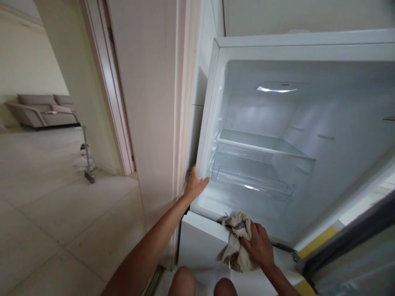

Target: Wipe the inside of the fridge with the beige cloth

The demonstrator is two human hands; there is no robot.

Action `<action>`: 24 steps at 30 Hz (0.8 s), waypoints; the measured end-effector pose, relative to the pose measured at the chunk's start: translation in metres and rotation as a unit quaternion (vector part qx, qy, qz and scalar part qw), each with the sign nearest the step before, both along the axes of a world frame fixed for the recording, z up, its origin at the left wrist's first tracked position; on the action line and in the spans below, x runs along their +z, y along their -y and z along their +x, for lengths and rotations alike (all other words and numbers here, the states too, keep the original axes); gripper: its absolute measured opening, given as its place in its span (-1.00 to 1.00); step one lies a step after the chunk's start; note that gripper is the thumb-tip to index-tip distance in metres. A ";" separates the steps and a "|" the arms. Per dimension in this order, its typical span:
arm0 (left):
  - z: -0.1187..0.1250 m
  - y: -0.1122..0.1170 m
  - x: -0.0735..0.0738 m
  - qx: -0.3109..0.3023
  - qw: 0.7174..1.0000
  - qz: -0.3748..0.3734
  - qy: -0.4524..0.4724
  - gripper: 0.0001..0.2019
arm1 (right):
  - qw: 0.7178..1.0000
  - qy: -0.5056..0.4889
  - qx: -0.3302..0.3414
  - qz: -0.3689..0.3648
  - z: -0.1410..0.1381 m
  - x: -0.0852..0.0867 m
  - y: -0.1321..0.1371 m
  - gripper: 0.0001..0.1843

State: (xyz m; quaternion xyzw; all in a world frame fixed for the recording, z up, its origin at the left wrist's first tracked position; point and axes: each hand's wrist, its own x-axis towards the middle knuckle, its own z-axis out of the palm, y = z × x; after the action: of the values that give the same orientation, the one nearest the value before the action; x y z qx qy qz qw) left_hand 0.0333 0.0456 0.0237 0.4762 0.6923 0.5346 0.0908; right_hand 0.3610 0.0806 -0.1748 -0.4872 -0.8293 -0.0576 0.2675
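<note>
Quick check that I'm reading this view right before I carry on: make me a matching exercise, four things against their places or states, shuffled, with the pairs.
Things:
1. Left hand
2. Beige cloth
3. Upper clear shelf
4. Sofa

Places or states:
A. Inside the open fridge
B. Beyond the doorway, at the far left of the view
C. Bunched up in the right hand
D. At the fridge's left edge, thumb spread

Pairs: 1-D, 2-C, 3-A, 4-B

I count two hands (pixel 195 186), one cloth (pixel 237 242) in the right (pixel 260 245), one fridge (pixel 293 51) before them, one sofa (pixel 46 111) far leftward.
</note>
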 end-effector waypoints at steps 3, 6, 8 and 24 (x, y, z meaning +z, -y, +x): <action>-0.002 -0.016 -0.009 0.020 1.000 0.002 0.015 -0.37 | 1.000 -0.002 -0.007 0.022 -0.001 -0.003 0.003 -0.44; -0.007 -0.020 -0.018 0.042 0.999 0.000 0.006 -0.49 | 1.000 -0.007 -0.009 0.012 -0.001 -0.001 0.006 -0.42; -0.010 -0.018 -0.023 0.041 0.999 -0.002 -0.002 -0.54 | 1.000 -0.011 -0.013 -0.006 -0.002 0.001 0.008 -0.40; -0.002 -0.016 -0.034 0.059 0.995 0.050 0.065 -0.59 | 0.809 -0.451 -0.053 -0.373 -0.043 0.083 -0.006 -0.20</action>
State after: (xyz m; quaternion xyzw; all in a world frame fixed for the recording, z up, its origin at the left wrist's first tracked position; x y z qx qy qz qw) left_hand 0.0316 0.0616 -0.0100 0.4023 0.6840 0.6033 0.0799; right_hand 0.3182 0.0868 -0.0922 -0.5640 -0.5459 0.4680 0.4062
